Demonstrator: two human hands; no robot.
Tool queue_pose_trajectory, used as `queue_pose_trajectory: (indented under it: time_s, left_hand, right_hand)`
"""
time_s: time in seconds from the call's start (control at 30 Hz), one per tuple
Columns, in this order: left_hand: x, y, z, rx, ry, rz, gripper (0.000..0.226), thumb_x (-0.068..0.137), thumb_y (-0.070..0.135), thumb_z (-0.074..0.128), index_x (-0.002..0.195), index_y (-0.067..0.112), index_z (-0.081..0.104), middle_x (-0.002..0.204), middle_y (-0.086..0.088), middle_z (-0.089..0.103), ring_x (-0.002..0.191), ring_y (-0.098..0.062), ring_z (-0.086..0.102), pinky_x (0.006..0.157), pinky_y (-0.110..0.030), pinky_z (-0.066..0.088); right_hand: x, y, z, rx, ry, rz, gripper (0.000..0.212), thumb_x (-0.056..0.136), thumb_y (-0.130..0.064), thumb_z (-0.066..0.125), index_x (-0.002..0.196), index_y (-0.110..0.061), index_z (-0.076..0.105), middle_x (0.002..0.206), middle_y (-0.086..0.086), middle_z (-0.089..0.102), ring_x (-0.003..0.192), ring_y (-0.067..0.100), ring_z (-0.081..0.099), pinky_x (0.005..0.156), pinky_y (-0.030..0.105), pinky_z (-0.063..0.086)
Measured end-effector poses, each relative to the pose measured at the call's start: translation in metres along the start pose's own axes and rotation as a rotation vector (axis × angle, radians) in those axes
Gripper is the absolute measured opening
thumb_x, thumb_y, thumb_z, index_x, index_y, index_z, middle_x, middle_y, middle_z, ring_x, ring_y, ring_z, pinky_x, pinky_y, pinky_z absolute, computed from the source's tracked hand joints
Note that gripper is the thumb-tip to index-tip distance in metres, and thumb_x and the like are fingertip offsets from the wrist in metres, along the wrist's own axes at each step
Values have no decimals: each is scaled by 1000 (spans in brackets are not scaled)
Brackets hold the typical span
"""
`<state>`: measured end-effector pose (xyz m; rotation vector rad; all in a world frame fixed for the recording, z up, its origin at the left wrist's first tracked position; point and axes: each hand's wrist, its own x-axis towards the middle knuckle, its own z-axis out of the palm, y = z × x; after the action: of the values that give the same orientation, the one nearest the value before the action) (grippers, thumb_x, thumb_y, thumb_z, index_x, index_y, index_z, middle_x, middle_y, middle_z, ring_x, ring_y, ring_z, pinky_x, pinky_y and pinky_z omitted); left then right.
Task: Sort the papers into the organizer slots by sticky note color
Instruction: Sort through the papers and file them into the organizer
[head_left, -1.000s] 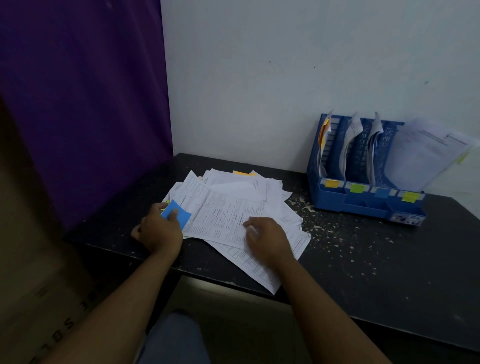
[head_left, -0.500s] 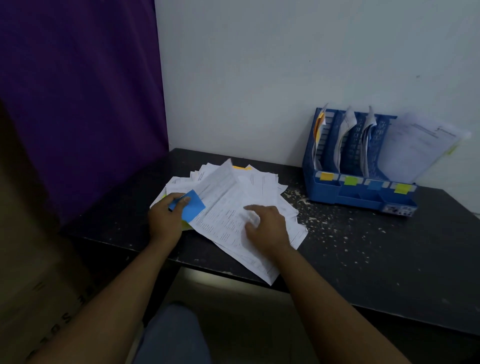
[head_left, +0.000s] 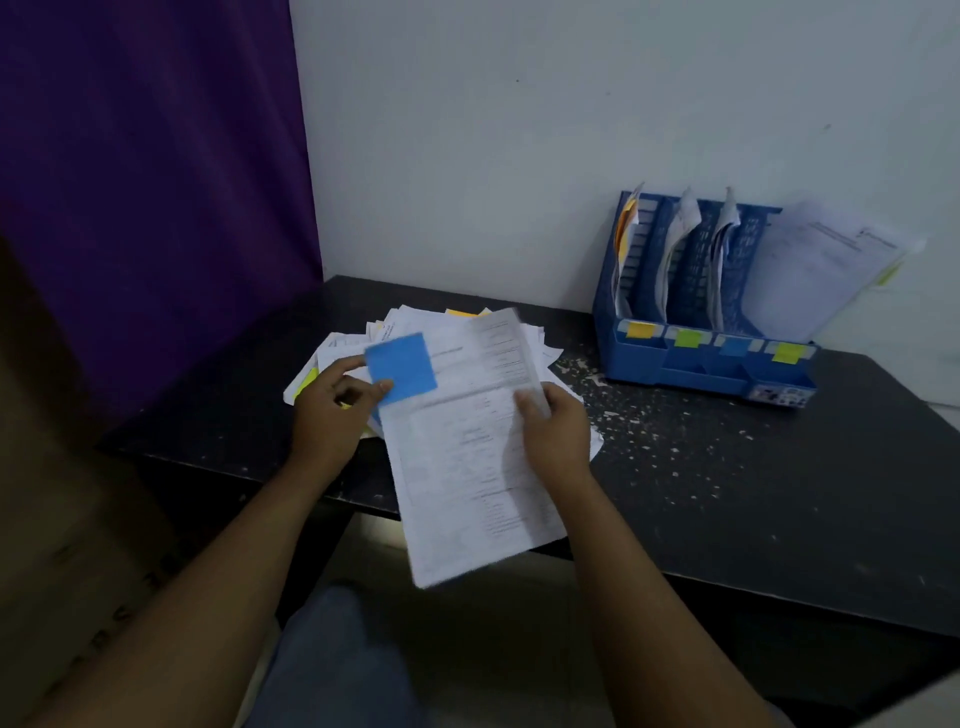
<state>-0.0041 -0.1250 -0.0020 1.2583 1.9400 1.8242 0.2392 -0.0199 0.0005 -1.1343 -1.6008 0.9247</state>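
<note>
Tabletop (head_left: 727, 493): black and speckled with pale flecks, set into a corner between a purple curtain (head_left: 145, 182) and a pale wall (head_left: 519, 130).
Organizer (head_left: 691, 366): blue, at the far right against the wall, with four upright slots that all hold papers. The rightmost sheets (head_left: 821, 275) lean out to the right.
Pile of papers (head_left: 535, 343): loose and fanned on the tabletop, left of the organizer, behind my grips.
Held sheet (head_left: 467, 467): lifted above the pile. Its long axis runs from me toward the wall, the far end leaning slightly left, and the near end overhangs the tabletop's front edge. Printed side up.
Left grip (head_left: 332, 410): thumb and fingers pinch the sheet's far-left corner at the note.
Right grip (head_left: 553, 431): clamped on the sheet's right edge, thumb on top.
Blue sticky note (head_left: 402, 368): on the held sheet's far-left corner, my left thumb on its lower edge.
Slot labels: left to right, orange tab (head_left: 641, 329), green tab (head_left: 688, 338), blue tab (head_left: 733, 345), yellow tab (head_left: 787, 352).
</note>
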Motion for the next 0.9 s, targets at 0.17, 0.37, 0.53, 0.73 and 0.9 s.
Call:
queue_pose_trajectory:
  time_s: [0.17, 0.37, 0.53, 0.73, 0.9]
  left_hand:
    - [-16, 22, 21, -98, -109, -95, 20, 103, 36, 67, 111, 20, 76, 97, 18, 79, 89, 0, 74, 84, -25, 59]
    - [-23, 52, 47, -101, -127, -17, 35, 106, 35, 62, 87, 8, 72, 83, 4, 77, 74, -7, 70, 68, -20, 55]
    - [-23, 68, 59, -68, -151, 11, 41, 106, 38, 61, 84, 5, 69, 81, -5, 74, 71, -13, 68, 67, -28, 54]
    - [-26, 93, 61, -169, -293, 10, 20, 98, 33, 71, 117, 25, 71, 101, -2, 80, 94, -15, 77, 86, -30, 62]
    - [-8, 136, 63, -166, -346, -64, 33, 107, 49, 53, 119, 25, 73, 98, -9, 75, 71, -18, 61, 72, -37, 53]
  right_hand:
    - [-8, -13, -18, 255, 122, -15, 14, 106, -30, 60, 104, -23, 72, 97, -9, 76, 88, 0, 71, 71, 14, 55]
    - [-9, -27, -39, 346, 181, -27, 14, 106, -31, 61, 106, -22, 72, 100, -6, 77, 91, 5, 73, 73, 19, 60]
    - [-7, -34, -61, 365, 233, -25, 16, 105, -32, 61, 105, -20, 71, 99, -4, 77, 89, 7, 73, 70, 19, 59]
    - [-6, -37, -89, 364, 263, -46, 11, 104, -29, 64, 104, -21, 71, 98, -5, 77, 88, 6, 73, 75, 23, 61]
    - [-6, -26, -118, 369, 305, -38, 7, 100, -26, 70, 106, -23, 71, 101, -10, 77, 92, 4, 74, 80, 29, 63]
